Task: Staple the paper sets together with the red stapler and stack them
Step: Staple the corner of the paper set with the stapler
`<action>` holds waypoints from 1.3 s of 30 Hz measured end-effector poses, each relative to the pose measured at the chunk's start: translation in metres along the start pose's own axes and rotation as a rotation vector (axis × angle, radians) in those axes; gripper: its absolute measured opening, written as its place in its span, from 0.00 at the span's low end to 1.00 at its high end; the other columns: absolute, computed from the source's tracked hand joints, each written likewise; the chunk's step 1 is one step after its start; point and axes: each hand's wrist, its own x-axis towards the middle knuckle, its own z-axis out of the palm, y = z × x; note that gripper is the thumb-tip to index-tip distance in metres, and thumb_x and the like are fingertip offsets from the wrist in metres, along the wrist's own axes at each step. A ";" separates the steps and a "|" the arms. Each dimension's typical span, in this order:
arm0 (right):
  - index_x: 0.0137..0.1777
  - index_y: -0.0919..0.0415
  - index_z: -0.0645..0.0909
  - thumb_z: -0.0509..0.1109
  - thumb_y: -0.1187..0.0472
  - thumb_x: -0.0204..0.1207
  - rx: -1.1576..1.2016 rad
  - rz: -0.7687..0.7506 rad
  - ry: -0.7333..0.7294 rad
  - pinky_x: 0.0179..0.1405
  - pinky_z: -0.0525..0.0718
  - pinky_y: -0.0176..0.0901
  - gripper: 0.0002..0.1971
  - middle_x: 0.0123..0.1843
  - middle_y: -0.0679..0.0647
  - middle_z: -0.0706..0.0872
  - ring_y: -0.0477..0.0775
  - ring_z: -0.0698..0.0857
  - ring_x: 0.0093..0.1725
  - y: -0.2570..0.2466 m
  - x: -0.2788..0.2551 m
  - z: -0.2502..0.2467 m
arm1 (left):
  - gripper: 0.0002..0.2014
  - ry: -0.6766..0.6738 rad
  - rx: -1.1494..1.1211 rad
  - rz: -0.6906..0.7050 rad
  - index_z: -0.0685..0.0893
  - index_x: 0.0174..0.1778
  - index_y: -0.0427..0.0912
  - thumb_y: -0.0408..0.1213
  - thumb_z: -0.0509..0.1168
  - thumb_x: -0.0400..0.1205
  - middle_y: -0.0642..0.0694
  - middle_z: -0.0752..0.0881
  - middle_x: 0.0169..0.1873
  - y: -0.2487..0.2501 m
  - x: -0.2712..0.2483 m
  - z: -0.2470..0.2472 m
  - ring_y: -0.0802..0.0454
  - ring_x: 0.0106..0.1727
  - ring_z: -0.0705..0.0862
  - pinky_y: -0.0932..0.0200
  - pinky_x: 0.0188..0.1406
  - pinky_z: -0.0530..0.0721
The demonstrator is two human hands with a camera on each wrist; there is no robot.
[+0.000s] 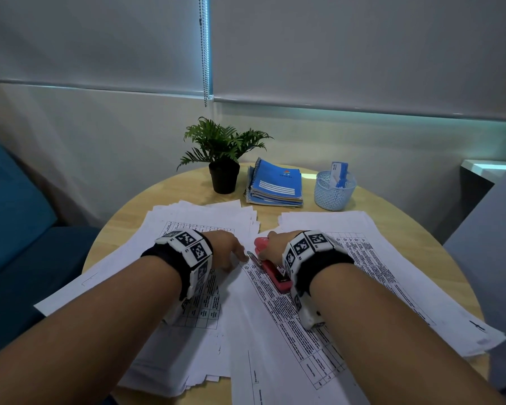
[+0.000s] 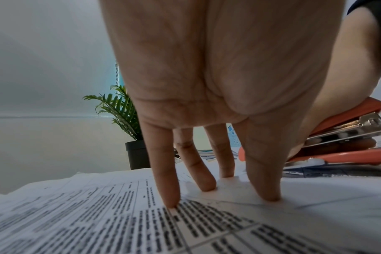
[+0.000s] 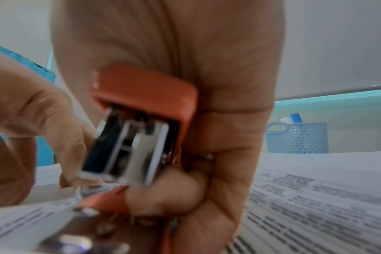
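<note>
Right now the right hand point(image 1: 270, 244) is wrapped around the stapler point(image 1: 270, 266), palm over its red top and fingers curled under its base, as the right wrist view shows. Its long axis runs from near the right wrist away and to the left, so its mouth points toward the left hand point(image 1: 227, 249), just beside it. That left hand lies flat, its straight fingertips point(image 2: 171, 202) pressing the paper point(image 1: 275, 331) down on the bench point(image 1: 170, 188). From the left wrist view the stapler point(image 2: 337, 137) sits close on that hand's thumb side, with its mouth at the sheet's edge; whether the corner is fully inside I cannot tell. The squeeze would likely be the right hand's job, while the left pins the sheets. More sheets lie spread to both sides.
</note>
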 end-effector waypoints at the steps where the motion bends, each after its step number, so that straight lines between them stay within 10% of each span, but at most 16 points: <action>1: 0.56 0.44 0.68 0.73 0.36 0.65 0.000 0.000 0.016 0.50 0.82 0.65 0.25 0.52 0.51 0.83 0.64 0.82 0.51 0.000 -0.004 -0.002 | 0.24 -0.001 0.007 0.001 0.79 0.69 0.55 0.32 0.68 0.77 0.52 0.74 0.74 0.000 0.000 0.000 0.50 0.71 0.74 0.57 0.71 0.71; 5: 0.56 0.45 0.73 0.71 0.37 0.68 -0.045 -0.020 0.056 0.46 0.82 0.65 0.22 0.51 0.53 0.83 0.65 0.83 0.46 0.011 0.041 0.012 | 0.25 0.002 0.017 -0.001 0.79 0.69 0.56 0.32 0.67 0.77 0.52 0.74 0.74 0.002 -0.001 -0.001 0.50 0.71 0.75 0.56 0.71 0.72; 14: 0.54 0.46 0.75 0.70 0.47 0.78 -0.006 -0.099 0.015 0.49 0.82 0.52 0.10 0.46 0.51 0.85 0.50 0.78 0.36 0.007 -0.039 -0.014 | 0.25 0.017 0.014 -0.002 0.78 0.70 0.56 0.32 0.67 0.78 0.51 0.74 0.74 0.005 -0.003 -0.001 0.49 0.71 0.74 0.55 0.72 0.71; 19: 0.61 0.52 0.73 0.70 0.49 0.78 -0.082 -0.169 0.067 0.31 0.75 0.43 0.15 0.58 0.52 0.81 0.51 0.81 0.45 0.012 -0.033 -0.005 | 0.24 0.013 0.015 0.008 0.78 0.71 0.56 0.33 0.66 0.79 0.53 0.72 0.75 0.005 -0.006 -0.002 0.50 0.73 0.72 0.55 0.75 0.68; 23: 0.43 0.51 0.73 0.62 0.46 0.81 -0.161 -0.168 0.107 0.48 0.85 0.51 0.11 0.45 0.53 0.84 0.54 0.85 0.43 0.032 -0.052 0.002 | 0.23 -0.005 0.011 0.023 0.77 0.72 0.55 0.34 0.65 0.80 0.54 0.69 0.77 0.005 -0.009 -0.004 0.51 0.76 0.68 0.57 0.77 0.65; 28: 0.64 0.59 0.73 0.49 0.45 0.86 -0.122 -0.081 0.156 0.49 0.76 0.51 0.21 0.60 0.58 0.81 0.60 0.81 0.54 0.076 -0.077 -0.001 | 0.15 0.015 -0.115 -0.037 0.84 0.62 0.54 0.41 0.66 0.79 0.54 0.80 0.67 0.009 -0.011 -0.014 0.55 0.65 0.77 0.60 0.68 0.71; 35: 0.62 0.58 0.78 0.60 0.46 0.82 -0.021 0.162 0.141 0.47 0.76 0.47 0.18 0.57 0.56 0.82 0.59 0.83 0.57 0.126 -0.079 0.009 | 0.34 0.054 0.076 -0.220 0.67 0.76 0.44 0.53 0.68 0.76 0.43 0.72 0.70 0.023 -0.003 -0.017 0.45 0.70 0.74 0.54 0.67 0.73; 39: 0.72 0.59 0.67 0.65 0.40 0.75 0.342 0.280 0.325 0.63 0.79 0.54 0.31 0.69 0.61 0.74 0.62 0.77 0.67 0.122 -0.081 -0.004 | 0.33 0.011 0.028 -0.270 0.71 0.73 0.43 0.52 0.71 0.74 0.44 0.75 0.68 0.025 -0.001 -0.022 0.47 0.68 0.75 0.58 0.61 0.74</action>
